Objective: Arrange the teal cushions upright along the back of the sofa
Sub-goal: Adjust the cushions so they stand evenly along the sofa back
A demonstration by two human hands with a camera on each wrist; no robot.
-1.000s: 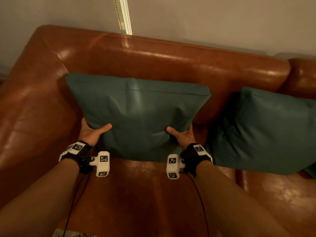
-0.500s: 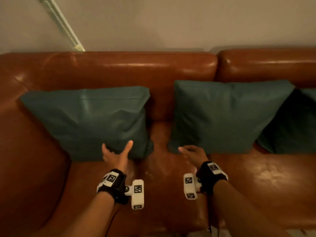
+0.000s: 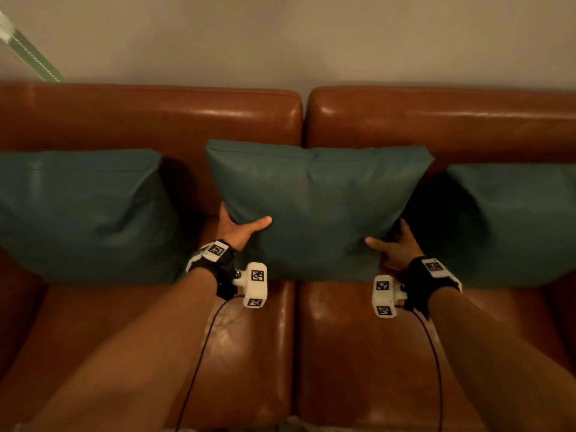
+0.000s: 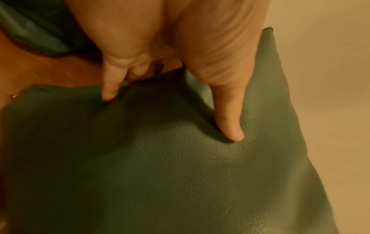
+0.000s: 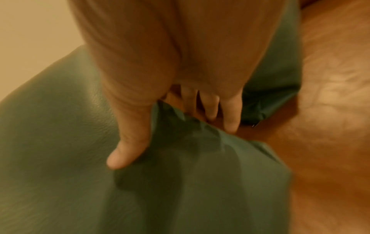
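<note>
Three teal cushions lean upright against the brown leather sofa back (image 3: 156, 120). The middle cushion (image 3: 314, 207) sits over the seam between the two seats. My left hand (image 3: 240, 227) grips its left edge, thumb on the front face and fingers behind. My right hand (image 3: 392, 244) grips its right edge the same way. In the left wrist view the thumb presses into the middle cushion (image 4: 180, 166); in the right wrist view the fabric of the middle cushion (image 5: 190, 182) bunches between thumb and fingers. The left cushion (image 3: 81, 213) and the right cushion (image 3: 511, 222) stand untouched.
A plain wall (image 3: 311, 35) rises behind the sofa. A green striped strap (image 3: 28, 54) hangs at the upper left. The sofa seat (image 3: 343, 353) in front of the cushions is bare leather, with wrist-camera cables trailing over it.
My hands let go of the left cushion, moved right, and now grip the middle cushion by both side edges. The view has shifted right, bringing the third cushion fully into sight.
</note>
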